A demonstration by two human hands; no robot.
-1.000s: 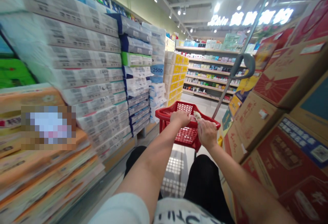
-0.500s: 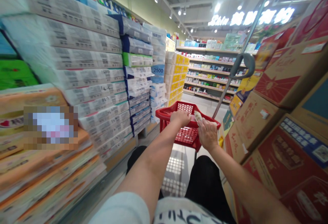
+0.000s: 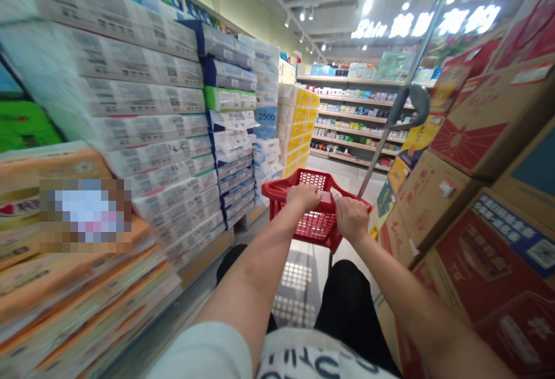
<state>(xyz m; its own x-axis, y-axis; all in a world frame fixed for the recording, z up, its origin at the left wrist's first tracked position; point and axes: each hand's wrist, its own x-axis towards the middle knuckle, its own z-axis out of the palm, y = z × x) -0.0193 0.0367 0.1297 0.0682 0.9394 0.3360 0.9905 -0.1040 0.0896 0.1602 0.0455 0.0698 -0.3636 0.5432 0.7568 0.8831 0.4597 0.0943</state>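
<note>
Red shopping cart [image 3: 325,208], gripped by both hands

Location: 12 o'clock, just ahead of the wearer's knees.
Left hand [image 3: 304,196]: 11 o'clock on the handle; fingers curled closed over the bar.
Right hand [image 3: 352,217]: 1 o'clock on the handle; fingers bent over the bar, tips partly hidden; small pale item [image 3: 335,194] beside them, too blurred to identify.
Surroundings: wrapped paper packs [image 3: 151,95], stacked, 10 o'clock; printed cartons [image 3: 437,199], stacked, 2 o'clock; metal pole [image 3: 376,162] with grey handle [image 3: 407,110], 1 o'clock; stocked shelves [image 3: 355,101], beyond, 12 to 1 o'clock.
</note>
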